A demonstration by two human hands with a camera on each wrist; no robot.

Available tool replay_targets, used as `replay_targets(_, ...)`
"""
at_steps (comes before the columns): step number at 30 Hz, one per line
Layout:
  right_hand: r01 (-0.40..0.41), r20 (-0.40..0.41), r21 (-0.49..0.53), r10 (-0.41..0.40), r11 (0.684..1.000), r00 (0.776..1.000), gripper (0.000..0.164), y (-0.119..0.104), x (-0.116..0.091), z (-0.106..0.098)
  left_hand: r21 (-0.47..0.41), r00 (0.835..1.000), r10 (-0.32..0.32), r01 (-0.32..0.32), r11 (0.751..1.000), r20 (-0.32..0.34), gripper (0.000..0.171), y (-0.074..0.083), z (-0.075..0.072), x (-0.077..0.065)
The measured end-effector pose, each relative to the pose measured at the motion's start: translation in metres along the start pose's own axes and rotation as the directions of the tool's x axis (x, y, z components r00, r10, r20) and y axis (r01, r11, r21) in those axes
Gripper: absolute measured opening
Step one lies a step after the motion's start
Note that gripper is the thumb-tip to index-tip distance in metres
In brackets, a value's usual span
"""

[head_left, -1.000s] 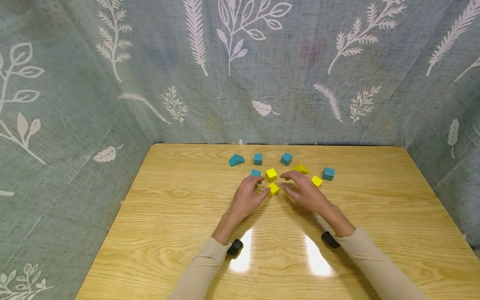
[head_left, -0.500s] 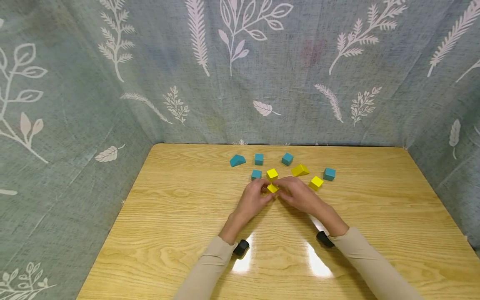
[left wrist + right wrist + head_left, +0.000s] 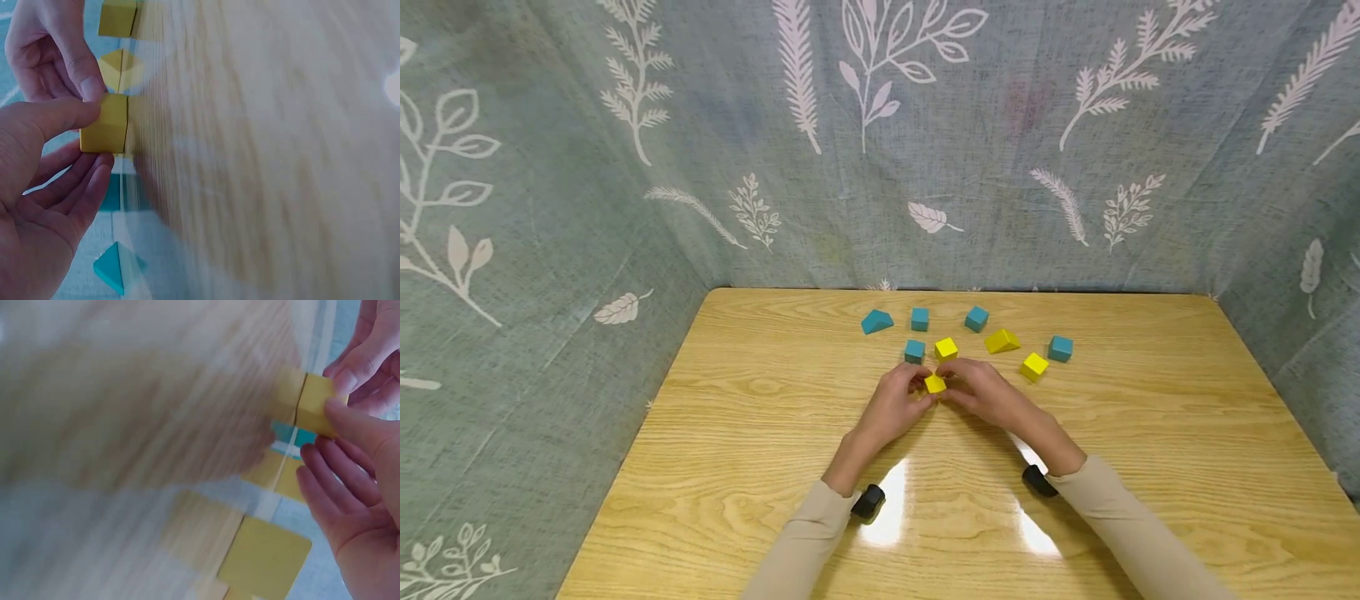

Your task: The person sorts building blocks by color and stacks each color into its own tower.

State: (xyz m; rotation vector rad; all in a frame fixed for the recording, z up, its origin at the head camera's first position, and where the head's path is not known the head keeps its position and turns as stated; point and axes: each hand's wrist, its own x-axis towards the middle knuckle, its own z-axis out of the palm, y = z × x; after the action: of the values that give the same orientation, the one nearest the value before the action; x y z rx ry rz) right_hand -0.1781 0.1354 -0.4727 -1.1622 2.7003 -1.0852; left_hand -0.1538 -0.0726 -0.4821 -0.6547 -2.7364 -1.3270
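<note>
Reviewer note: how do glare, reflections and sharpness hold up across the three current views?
Head: bright and mostly sharp, with white glare patches on the table. Left wrist: dim, hazy, bluish; a bright spot at the right edge, the teal wedge mirrored in the table. Right wrist: hazy too, wood grain smeared, the held block legible and also reflected.

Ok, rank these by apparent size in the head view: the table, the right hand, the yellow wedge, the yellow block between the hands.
1. Table
2. Right hand
3. Yellow wedge
4. Yellow block, counting only its visible part
</note>
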Motion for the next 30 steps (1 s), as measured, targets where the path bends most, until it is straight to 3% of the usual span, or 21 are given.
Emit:
replay_targets(13, -0.048, 0.022, 0.193, 0.045, 0.98, 0.999, 0.021, -0.013, 0.011, 0.016, -0.047, 0.998, -0.027, 0.03, 0.998, 0.054, 0.029, -0.01, -0.02, -0.014)
replay_targets(24, -0.087, 0.044, 0.212, 0.079, 0.973, 0.996, 0.02, -0.023, 0.021, 0.027, -0.077, 0.996, -0.052, 0.058, 0.995, 0.073, 0.032, -0.017, -0.033, -0.023)
replay_targets(30, -0.054, 0.038, 0.267, 0.045, 0.962, 0.998, 0.021, -0.028, 0.024, 0.032, -0.116, 0.993, -0.084, 0.093, 0.989, 0.081, 0.033, -0.023, -0.04, -0.029)
